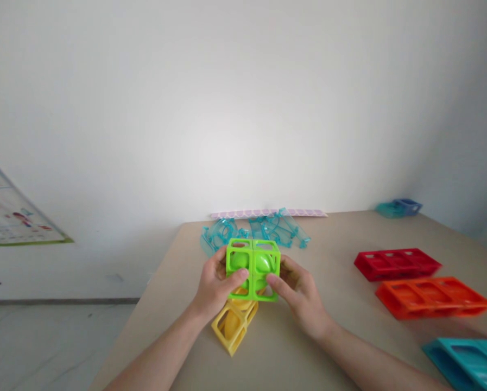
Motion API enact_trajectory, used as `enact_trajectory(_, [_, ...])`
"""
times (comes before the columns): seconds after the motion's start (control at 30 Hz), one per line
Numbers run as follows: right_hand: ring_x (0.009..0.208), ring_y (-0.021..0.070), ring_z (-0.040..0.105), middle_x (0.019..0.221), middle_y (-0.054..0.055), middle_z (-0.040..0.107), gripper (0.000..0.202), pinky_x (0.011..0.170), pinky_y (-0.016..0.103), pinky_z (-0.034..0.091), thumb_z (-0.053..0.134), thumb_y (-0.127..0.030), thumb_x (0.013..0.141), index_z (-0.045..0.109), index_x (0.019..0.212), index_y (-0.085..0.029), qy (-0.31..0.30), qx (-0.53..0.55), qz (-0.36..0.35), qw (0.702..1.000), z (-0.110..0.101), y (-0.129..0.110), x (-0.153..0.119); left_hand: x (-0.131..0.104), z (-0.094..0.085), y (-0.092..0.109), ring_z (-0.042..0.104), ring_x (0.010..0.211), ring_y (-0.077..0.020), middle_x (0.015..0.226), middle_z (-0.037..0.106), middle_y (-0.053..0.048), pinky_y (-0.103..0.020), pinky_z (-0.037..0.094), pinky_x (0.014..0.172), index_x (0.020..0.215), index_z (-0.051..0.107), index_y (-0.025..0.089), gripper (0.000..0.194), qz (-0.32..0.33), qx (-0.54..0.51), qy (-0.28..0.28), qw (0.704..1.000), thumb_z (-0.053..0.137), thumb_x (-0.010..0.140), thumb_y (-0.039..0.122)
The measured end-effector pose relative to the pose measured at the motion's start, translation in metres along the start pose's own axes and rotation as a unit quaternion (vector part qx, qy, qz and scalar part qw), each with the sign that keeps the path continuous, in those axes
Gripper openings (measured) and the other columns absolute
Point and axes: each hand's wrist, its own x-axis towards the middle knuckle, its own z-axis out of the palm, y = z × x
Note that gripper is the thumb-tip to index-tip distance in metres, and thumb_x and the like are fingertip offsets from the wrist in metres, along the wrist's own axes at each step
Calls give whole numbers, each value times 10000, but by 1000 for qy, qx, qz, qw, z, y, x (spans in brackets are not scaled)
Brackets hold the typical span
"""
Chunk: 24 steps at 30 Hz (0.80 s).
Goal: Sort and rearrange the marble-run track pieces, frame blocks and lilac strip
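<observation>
A bright green block of joined hollow cubes (pixel 253 256) is held up between both hands in the middle of the view. My left hand (pixel 216 282) grips its left side, with the thumb on the front face. On the right side, my right hand (pixel 300 288) grips it the same way, thumb in front. The other fingers are partly hidden behind the block. Below and behind it, a yellow hollow cube piece (pixel 235 323) lies on the table, partly covered by the green block and my left hand.
Translucent teal plastic parts (pixel 276 228) lie at the back by a purple patterned strip (pixel 308 213). To the right are a red row of cubes (pixel 398 264), an orange one (pixel 434 297) and a teal one (pixel 471 361). A blue container (pixel 408 206) stands in the far right corner of the table (pixel 333 250).
</observation>
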Motion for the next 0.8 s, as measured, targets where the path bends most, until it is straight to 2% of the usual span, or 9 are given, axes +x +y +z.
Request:
enact_trajectory(0.1, [922,233,613,1099,82,654,378,783,367,512,594,-381,894,563,1232,-216,12,-48,-24,998,-2,3,0,0,-1,-4,685,943,-251,1032,716,-81,-315,564,782,1138,605,167,501,30,36,7,999,781,689,303])
enact_trajectory(0.17, [1028,260,580,1231,99,598,487,829,400,496,605,-342,877,473,1333,-229,44,-124,-89,987,-7,-3,1,-1,-4,-8,678,967,-247,1076,700,-82,-316,557,812,1156,594,178,514,67,86,10,994,777,690,289])
enact_trajectory(0.23, [1171,297,493,1381,120,484,686,933,459,438,651,-306,828,337,1434,-232,54,-237,-184,952,-12,-18,1,-2,-6,-11,674,972,-239,1101,687,-78,-316,553,827,1154,590,189,509,124,156,11,980,778,688,269])
enact_trajectory(0.33, [1242,315,417,1363,131,495,843,1035,502,329,690,-306,796,225,1491,-204,-32,-395,-271,877,-14,-52,1,-5,-10,-16,674,953,-229,1067,696,-62,-311,542,850,1117,607,205,487,231,270,-16,935,795,670,247])
enact_trajectory(0.43, [1072,276,540,1180,117,614,671,962,453,389,651,-341,847,353,1426,-182,-148,-472,-263,829,-12,-82,5,-6,-14,-19,660,1011,-240,1158,673,-82,-330,531,892,1191,568,218,538,277,306,-52,909,783,699,253])
enact_trajectory(0.5, [1008,268,570,1116,117,641,531,921,431,421,644,-347,851,473,1318,-163,-181,-503,-242,810,-20,-96,11,-5,-15,-19,647,1039,-245,1186,659,-95,-342,521,910,1276,504,218,639,287,312,-67,903,782,705,287])
enact_trajectory(0.6, [1049,268,566,1144,136,631,436,939,411,433,639,-268,839,524,1240,-141,-137,-547,-219,796,-63,-108,29,0,-17,-14,614,1074,-238,1197,632,-103,-352,487,949,1272,520,207,539,287,355,-100,884,713,775,280])
enact_trajectory(0.7, [1079,264,572,1170,108,627,414,962,402,436,653,-227,825,542,1221,-187,-50,-632,-121,764,-134,-112,57,6,-21,-9,597,1050,-214,1097,640,-87,-346,456,955,1086,633,197,234,284,412,-113,859,590,857,222])
enact_trajectory(0.8, [1024,288,605,1077,134,653,286,935,443,459,683,-151,797,625,1077,-157,-11,-659,-68,749,-202,-107,79,12,-26,-10,607,959,-201,980,657,-70,-341,453,915,955,671,191,150,246,450,-124,849,552,880,244])
